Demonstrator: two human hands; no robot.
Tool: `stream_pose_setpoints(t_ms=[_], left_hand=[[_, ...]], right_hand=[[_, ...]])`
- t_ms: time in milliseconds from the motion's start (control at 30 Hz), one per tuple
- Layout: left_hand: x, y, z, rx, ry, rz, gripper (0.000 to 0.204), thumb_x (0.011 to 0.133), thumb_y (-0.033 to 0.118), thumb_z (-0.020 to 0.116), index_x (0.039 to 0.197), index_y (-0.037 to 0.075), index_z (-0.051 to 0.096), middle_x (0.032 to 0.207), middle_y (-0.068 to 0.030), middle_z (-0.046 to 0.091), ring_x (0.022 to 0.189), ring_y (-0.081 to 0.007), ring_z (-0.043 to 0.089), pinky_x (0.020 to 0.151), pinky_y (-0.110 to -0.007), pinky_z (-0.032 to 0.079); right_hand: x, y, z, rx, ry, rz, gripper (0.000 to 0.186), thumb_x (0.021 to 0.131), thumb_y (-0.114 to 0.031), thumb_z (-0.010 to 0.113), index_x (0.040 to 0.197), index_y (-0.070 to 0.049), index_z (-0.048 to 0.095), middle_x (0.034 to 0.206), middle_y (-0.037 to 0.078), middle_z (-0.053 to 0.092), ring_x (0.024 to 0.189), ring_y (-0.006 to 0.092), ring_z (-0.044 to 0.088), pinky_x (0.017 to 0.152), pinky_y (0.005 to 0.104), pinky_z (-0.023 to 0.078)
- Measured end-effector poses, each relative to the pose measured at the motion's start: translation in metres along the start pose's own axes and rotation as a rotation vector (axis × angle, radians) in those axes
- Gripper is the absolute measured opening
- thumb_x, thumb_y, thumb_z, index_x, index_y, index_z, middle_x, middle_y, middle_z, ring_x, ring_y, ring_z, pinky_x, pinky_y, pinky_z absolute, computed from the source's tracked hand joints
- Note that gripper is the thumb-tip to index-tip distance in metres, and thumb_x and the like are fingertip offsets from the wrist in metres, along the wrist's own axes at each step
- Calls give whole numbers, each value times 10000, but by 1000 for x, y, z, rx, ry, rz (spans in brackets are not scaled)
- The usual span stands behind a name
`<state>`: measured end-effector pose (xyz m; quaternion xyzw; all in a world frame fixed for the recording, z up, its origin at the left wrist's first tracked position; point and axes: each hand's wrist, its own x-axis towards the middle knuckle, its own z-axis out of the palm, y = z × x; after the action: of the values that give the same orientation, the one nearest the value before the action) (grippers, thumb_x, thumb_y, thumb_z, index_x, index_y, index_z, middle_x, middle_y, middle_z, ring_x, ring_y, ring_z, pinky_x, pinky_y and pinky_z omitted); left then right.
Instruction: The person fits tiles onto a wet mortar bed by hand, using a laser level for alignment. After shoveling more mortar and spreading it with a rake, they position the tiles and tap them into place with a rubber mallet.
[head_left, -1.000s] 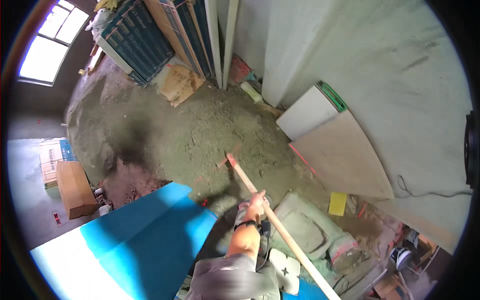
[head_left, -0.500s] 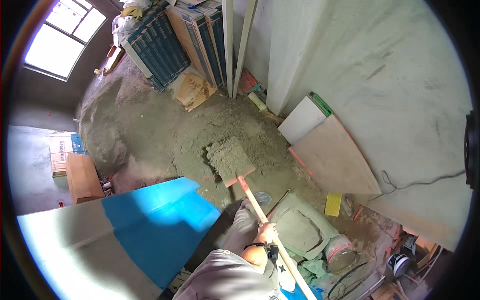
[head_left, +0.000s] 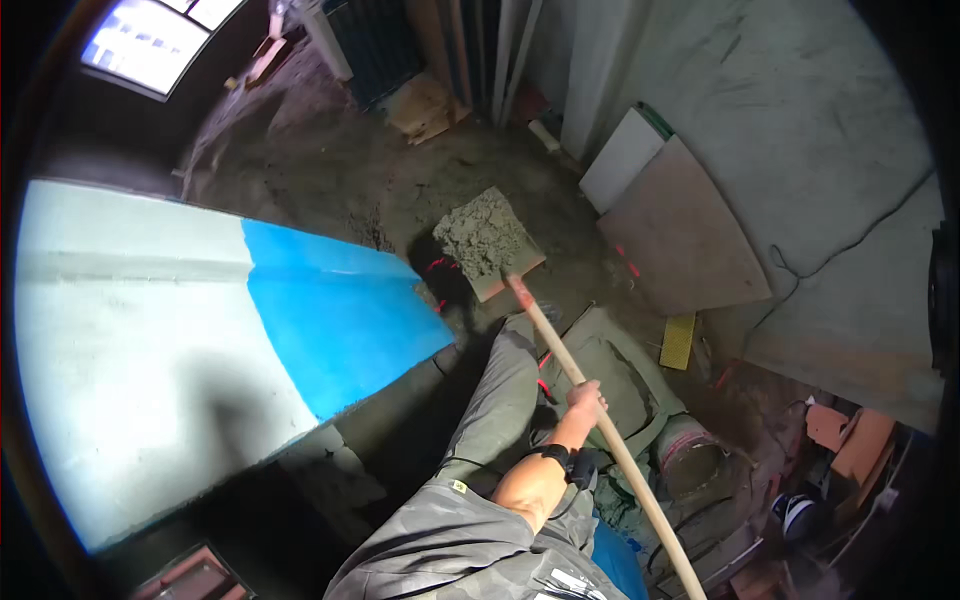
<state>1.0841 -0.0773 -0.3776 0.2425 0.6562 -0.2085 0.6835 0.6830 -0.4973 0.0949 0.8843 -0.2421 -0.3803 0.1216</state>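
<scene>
My left hand (head_left: 587, 398) is closed around the long wooden handle (head_left: 640, 480) of a shovel, a dark strap on that wrist. The handle runs out of view at the lower right; my right hand is not in view. At the far end, the flat blade (head_left: 520, 270) carries a heap of wet grey mortar (head_left: 480, 228) above the dark floor. My grey-trousered leg (head_left: 490, 400) is left of the handle. Just right of it, beneath the handle, lies a grey-crusted tub or sack (head_left: 625, 365) that I cannot make out clearly, beside a round bucket (head_left: 690, 465).
A low wall (head_left: 350, 330) painted blue and white fills the left. Boards (head_left: 680, 225), a cable (head_left: 800, 272) and a yellow pad (head_left: 676, 340) are at the right wall. Stacked panels (head_left: 365, 50) stand at the back, a window (head_left: 145, 50) upper left. Clutter (head_left: 860, 450) lies lower right.
The shovel has come up bearing mortar, its blade now higher and to the right in view. The view has turned, bringing more painted wall in, and the back has darkened.
</scene>
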Motion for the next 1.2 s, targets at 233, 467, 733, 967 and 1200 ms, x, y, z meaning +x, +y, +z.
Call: stream_pose_setpoints(t_ms=[233, 467, 733, 967, 1200], left_hand=[[-97, -63, -28, 5, 20, -83, 119, 913, 112, 716, 899, 66, 608, 643, -46, 558, 470, -182, 548, 426, -369, 489], [-132, -91, -66, 90, 28, -56, 126, 906, 138, 704, 863, 38, 640, 631, -44, 581, 481, -188, 568, 462, -377, 520], [-118, -135, -100, 34, 45, -36, 101, 926, 145, 687, 927, 47, 663, 669, -46, 593, 492, -181, 563, 477, -373, 524], [-107, -171, -138, 9, 11, -49, 75, 909, 132, 664, 911, 57, 660, 651, -62, 584, 493, -198, 576, 474, -385, 533], [-102, -204, -187, -110, 6, -91, 113, 931, 122, 696, 997, 66, 624, 738, -66, 595, 518, -201, 571, 469, -401, 531]], right_hand=[[-84, 99, -21, 8, -66, -93, 287, 720, -199, 758, 954, -36, 727, 785, 243, 691, 767, 474, 671, 704, 559, 536], [-124, 218, 35, -227, -92, -257, 372, 701, -333, 854, 945, -83, 726, 874, 192, 747, 843, 432, 722, 743, 536, 568], [-136, 159, 35, -242, 154, -145, 353, 703, -320, 843, 947, -85, 746, 838, 199, 742, 819, 422, 725, 754, 541, 567], [-162, 148, 35, -80, 27, -169, 305, 724, -208, 752, 978, -39, 750, 796, 249, 707, 758, 482, 666, 726, 559, 537], [-150, 145, -3, -219, 92, -97, 347, 725, -192, 699, 1014, -20, 782, 826, 235, 739, 778, 444, 717, 723, 535, 572]])
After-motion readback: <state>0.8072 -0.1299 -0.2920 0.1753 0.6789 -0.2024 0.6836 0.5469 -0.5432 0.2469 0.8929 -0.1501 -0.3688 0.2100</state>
